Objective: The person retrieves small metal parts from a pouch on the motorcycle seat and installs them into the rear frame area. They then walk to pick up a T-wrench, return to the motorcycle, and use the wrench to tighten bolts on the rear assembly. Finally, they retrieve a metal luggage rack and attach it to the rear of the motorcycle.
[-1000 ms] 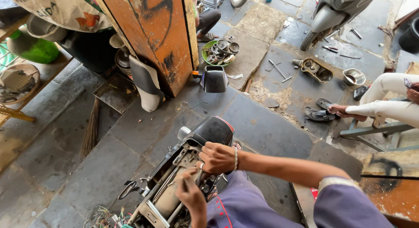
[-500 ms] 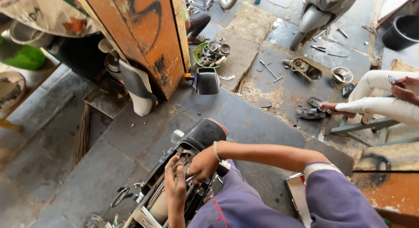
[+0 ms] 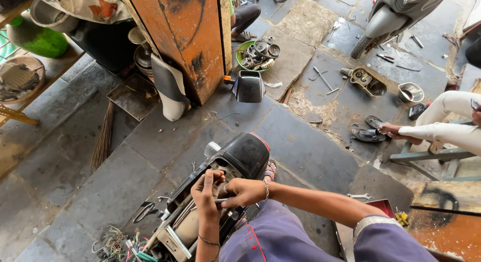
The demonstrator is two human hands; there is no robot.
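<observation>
Foreground, bottom centre: the person's lap in purple cloth, both bare forearms reaching forward. Left hand (image 3: 207,191), wrist bangle, fingers curled and pressed on the open top of a black scooter front panel (image 3: 235,159) with exposed wiring; whether they grip anything cannot be told. Right hand (image 3: 241,192), wrist chain, fingers clenched around a thin metal tool (image 3: 221,200) whose tip points toward the left hand. The panel lies on the stone floor (image 3: 125,177) just ahead of the knees, rounded black end pointing away. Lower left: a tangle of coloured wires (image 3: 117,242) beside the panel's near end. Left, mid-distance: a straw broom (image 3: 103,136) lying flat, a metal tray (image 3: 134,95) near it. Centre, further: a black mirror (image 3: 249,86) at the foot of an orange pillar (image 3: 188,36); a white and black body panel (image 3: 169,89) leaning on the pillar. Beyond: a green bowl of engine parts (image 3: 258,54). Right: another person's light-trousered leg (image 3: 441,126), foot on sandals (image 3: 368,131); steel bowl (image 3: 411,92). Far top right: a grey scooter (image 3: 396,14).
</observation>
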